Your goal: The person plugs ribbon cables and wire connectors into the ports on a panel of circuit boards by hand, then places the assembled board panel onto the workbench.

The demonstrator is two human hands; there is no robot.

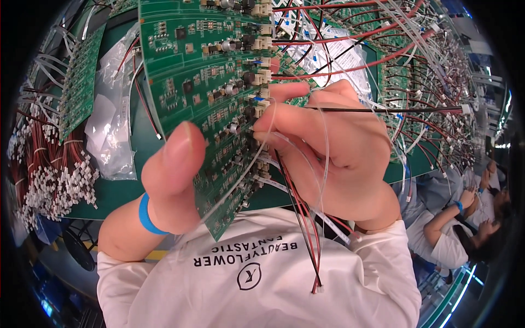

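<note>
My left hand (174, 172) grips a large green circuit board panel (178, 68), its thumb on the near face and its fingers hidden behind. The panel stands tilted up in front of my chest. Small chips and silver cylindrical parts sit on it in repeating rows, and white sockets (264, 44) line its right edge. At that edge my right hand (339, 139) is closed, thumb and forefinger pinching a cable connector mostly covered by the fingertips. Red-and-black wires (306, 229) hang below this hand, and thin clear-white strands loop across it. More red and black wires run right from the upper sockets.
Bundled wires with white plugs (60, 180) hang at the far left, beside another wired green board (82, 82). A clear plastic bag (112, 120) lies on the green table (117, 192). Boards with tangled cables (404, 71) fill the right. Other people (445, 229) sit farther right.
</note>
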